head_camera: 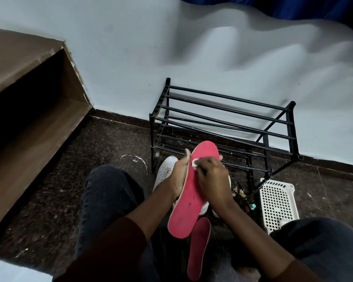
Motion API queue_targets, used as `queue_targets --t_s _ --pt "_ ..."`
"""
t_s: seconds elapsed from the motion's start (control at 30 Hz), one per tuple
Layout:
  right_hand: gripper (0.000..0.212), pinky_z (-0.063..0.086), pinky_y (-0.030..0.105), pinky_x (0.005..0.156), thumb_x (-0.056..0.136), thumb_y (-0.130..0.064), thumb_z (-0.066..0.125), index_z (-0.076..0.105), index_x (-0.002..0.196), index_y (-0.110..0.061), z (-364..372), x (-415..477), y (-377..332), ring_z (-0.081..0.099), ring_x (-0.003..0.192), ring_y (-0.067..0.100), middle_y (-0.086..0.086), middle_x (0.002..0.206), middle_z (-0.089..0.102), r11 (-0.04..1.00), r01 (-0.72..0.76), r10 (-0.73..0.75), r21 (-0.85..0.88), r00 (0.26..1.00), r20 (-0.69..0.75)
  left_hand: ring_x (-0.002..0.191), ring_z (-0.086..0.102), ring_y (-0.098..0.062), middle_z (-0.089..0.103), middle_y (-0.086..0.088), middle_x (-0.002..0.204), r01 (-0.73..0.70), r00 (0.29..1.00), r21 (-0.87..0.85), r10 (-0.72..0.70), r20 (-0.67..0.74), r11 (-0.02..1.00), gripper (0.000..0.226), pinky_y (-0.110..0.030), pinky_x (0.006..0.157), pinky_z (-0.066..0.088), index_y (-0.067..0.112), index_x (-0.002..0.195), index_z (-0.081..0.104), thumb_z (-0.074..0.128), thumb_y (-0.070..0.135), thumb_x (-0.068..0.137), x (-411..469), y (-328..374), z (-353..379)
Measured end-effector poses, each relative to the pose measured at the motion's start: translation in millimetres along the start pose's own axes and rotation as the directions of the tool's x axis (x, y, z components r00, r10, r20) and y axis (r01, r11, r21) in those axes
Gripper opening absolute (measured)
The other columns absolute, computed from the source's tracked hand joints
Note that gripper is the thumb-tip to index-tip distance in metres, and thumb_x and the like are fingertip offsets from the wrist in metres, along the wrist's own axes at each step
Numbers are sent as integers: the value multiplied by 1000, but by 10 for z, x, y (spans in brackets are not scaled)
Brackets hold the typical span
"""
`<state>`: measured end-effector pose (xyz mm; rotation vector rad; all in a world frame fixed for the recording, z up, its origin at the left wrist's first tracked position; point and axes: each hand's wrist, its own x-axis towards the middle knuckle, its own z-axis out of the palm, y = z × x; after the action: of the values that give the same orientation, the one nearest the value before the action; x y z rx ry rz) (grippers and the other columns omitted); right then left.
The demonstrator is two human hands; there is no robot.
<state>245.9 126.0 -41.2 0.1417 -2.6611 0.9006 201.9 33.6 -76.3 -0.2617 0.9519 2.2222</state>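
Observation:
A pink-red shoe insole (pixel 189 204) is held up over my lap, toe end pointing away. My left hand (pixel 178 176) grips its left edge from underneath, thumb along the rim. My right hand (pixel 211 178) pinches a small white wipe (pixel 195 162) and presses it on the upper half of the insole. A second pink insole (pixel 199 249) lies on the floor between my legs. A white sneaker (pixel 164 169) sits on the floor just behind my left hand, partly hidden by it.
A black tube shoe rack (pixel 228 123) stands against the pale wall ahead. A white perforated plastic basket (pixel 277 202) sits to the right on the dark speckled floor. A brown wooden shelf unit (pixel 29 110) fills the left. My knees in dark trousers flank the insoles.

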Motion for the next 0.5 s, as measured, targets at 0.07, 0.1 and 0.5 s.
queue_targets --t_s 0.07,0.1,0.5 --pt "18 42 23 74 76 6 64 72 90 -1 -12 212 72 63 80 29 15 89 66 998 -37 36 -41 999 -41 64 70 -14 71 -5 69 -18 1000 7 18 15 1000 83 -21 59 55 10 67 77 11 47 100 2 -28 -3" --pt "18 44 26 74 78 5 62 72 92 -1 -21 309 99 62 82 30 16 91 65 996 -62 58 -56 996 -64 63 69 -14 71 -4 68 -28 999 15 27 19 999 82 -20 59 55 10 66 77 11 44 101 5 -43 -1" --pt "26 37 3 79 71 16 60 72 81 -4 40 -235 -25 62 85 15 6 91 67 986 1 -17 166 995 95 129 41 -39 42 -19 143 -46 999 -42 45 -12 998 88 -48 112 28 2 139 41 24 71 87 64 -57 -96"
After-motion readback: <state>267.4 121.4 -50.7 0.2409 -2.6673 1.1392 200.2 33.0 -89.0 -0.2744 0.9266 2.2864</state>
